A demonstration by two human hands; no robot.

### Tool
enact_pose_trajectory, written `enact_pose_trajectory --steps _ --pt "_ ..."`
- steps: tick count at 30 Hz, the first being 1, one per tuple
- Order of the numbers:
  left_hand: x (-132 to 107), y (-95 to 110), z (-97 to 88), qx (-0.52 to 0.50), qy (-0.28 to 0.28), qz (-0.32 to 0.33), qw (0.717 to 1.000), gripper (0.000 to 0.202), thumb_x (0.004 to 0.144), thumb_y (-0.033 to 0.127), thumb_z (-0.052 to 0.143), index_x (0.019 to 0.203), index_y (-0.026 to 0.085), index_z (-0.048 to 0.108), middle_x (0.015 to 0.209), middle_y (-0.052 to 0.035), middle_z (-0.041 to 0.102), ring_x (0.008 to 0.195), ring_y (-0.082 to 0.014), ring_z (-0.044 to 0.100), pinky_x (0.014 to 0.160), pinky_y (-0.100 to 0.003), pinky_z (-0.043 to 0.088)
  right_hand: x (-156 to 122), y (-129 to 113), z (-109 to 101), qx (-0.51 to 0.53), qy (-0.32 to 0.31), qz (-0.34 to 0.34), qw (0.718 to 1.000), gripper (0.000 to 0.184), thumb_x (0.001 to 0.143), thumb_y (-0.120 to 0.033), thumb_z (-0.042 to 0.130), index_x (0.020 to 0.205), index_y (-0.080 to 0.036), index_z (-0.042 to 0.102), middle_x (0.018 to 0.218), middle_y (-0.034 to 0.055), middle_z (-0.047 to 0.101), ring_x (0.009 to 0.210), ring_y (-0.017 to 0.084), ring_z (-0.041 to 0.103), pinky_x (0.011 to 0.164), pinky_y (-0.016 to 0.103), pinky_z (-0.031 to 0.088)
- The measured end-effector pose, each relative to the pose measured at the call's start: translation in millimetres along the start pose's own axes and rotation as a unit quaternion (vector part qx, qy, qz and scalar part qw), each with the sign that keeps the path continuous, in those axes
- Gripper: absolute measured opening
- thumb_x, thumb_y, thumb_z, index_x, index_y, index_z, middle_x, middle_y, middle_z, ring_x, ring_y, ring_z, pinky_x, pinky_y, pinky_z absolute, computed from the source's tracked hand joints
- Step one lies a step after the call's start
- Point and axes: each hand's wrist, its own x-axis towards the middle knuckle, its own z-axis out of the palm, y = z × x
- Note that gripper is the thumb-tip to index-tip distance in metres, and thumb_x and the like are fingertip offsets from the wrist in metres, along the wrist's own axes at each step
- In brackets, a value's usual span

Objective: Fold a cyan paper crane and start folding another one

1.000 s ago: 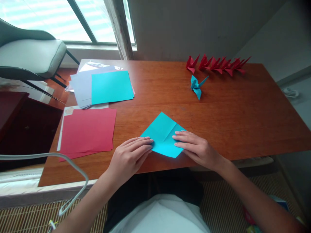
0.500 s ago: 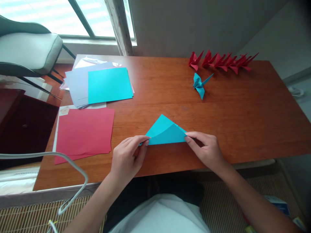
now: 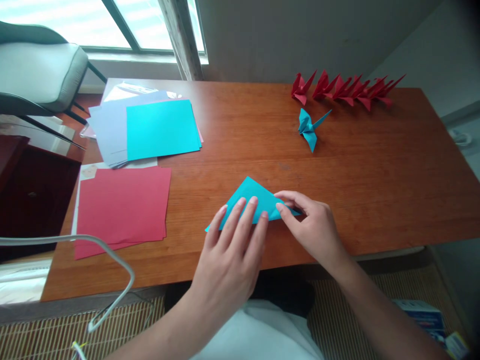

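Note:
A sheet of blue paper [image 3: 249, 188], folded into a triangle, lies on the table near its front edge with its point facing away from me. My left hand [image 3: 234, 245] rests flat over the paper's lower left part, fingers stretched out and slightly apart. At the right corner, my right hand [image 3: 305, 215] pinches the paper's edge between thumb and fingers. Part of the triangle's bottom edge is hidden under the left hand.
Beyond the paper stands a blue paper crane [image 3: 308, 131], with several red paper cranes [image 3: 352, 91] in a row behind it. Blue sheets [image 3: 163, 130] and red sheets [image 3: 123, 205] lie at the left. A pale cable [image 3: 112, 250] curves over the table's left front corner.
My left hand has let go of the left corner and moved right, spreading flat onto the paper. The right hand has slid slightly inward, and the paper's raised flap now lies flatter.

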Motion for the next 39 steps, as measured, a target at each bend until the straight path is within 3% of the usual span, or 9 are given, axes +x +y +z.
enact_pose_trajectory --steps 3,7,12,18,24,29,34,39 --pt "0 18 5.9 0.015 -0.05 -0.002 0.999 0.061 0.097 0.03 0.055 0.153 0.01 0.042 0.163 -0.0181 0.036 0.151 -0.0384 0.032 0.123 -0.058 0.024 1 0 -1 -0.009 -0.002 0.004 1.0 0.019 0.091 -0.023 0.064 0.107 -0.022 0.073 0.099 0.0022 0.08 0.083 0.019 0.076 0.079 0.03 0.057" --pt "-1 28 19.0 0.026 -0.062 -0.026 0.997 0.067 0.099 0.039 0.053 0.156 0.009 0.035 0.165 -0.0185 0.031 0.153 -0.0376 0.027 0.125 -0.056 0.018 0 -1 -2 -0.011 0.008 0.001 1.0 0.02 0.09 -0.022 0.063 0.108 -0.021 0.073 0.098 0.0025 0.08 0.084 0.019 0.076 0.08 0.03 0.058" --pt "1 29 26.5 0.006 -0.063 -0.047 0.997 0.076 0.098 0.051 0.052 0.159 0.011 0.032 0.166 -0.0188 0.027 0.155 -0.037 0.023 0.125 -0.056 0.016 -5 1 0 -0.025 0.033 -0.041 0.998 0.023 0.092 -0.019 0.061 0.113 -0.022 0.07 0.109 0.0051 0.077 0.097 0.02 0.074 0.089 0.031 0.058" --pt "7 22 25.4 -0.008 -0.081 -0.05 0.995 0.078 0.096 0.06 0.049 0.159 0.016 0.033 0.166 -0.0198 0.029 0.154 -0.0384 0.024 0.124 -0.06 0.017 -7 6 1 -0.052 0.054 -0.099 0.992 0.025 0.095 -0.017 0.056 0.115 -0.023 0.069 0.122 0.0106 0.07 0.115 0.026 0.067 0.102 0.044 0.055" --pt "13 16 25.4 -0.014 -0.082 -0.044 0.996 0.077 0.097 0.062 0.047 0.158 0.016 0.036 0.164 -0.0191 0.033 0.154 -0.0382 0.026 0.123 -0.061 0.018 22 0 -6 -0.032 -0.002 -0.159 0.987 0.031 0.099 -0.013 0.046 0.115 -0.023 0.07 0.124 0.0079 0.073 0.117 0.023 0.068 0.103 0.043 0.056" --pt "16 14 27.4 -0.015 -0.084 -0.047 0.995 0.075 0.096 0.062 0.049 0.154 0.014 0.042 0.164 -0.0196 0.034 0.154 -0.0374 0.027 0.123 -0.059 0.019 50 0 6 -0.083 -0.087 -0.239 0.963 0.031 0.097 -0.009 0.048 0.118 -0.015 0.071 0.129 0.0109 0.071 0.123 0.024 0.064 0.11 0.042 0.051" --pt "15 14 31.3 -0.016 -0.08 -0.047 0.996 0.074 0.096 0.061 0.05 0.151 0.014 0.044 0.162 -0.0209 0.037 0.153 -0.0375 0.028 0.123 -0.059 0.019 52 6 20 -0.108 -0.088 -0.259 0.956 0.031 0.095 -0.009 0.052 0.118 -0.016 0.072 0.13 0.0096 0.071 0.125 0.027 0.062 0.11 0.048 0.051" --pt "15 14 31.3 -0.018 -0.084 -0.054 0.995 0.071 0.095 0.061 0.05 0.149 0.015 0.047 0.162 -0.0202 0.037 0.153 -0.0369 0.028 0.123 -0.059 0.021 48 8 20 -0.122 -0.084 -0.256 0.955 0.031 0.096 -0.011 0.053 0.12 -0.019 0.072 0.132 0.0072 0.071 0.126 0.027 0.062 0.107 0.049 0.052"
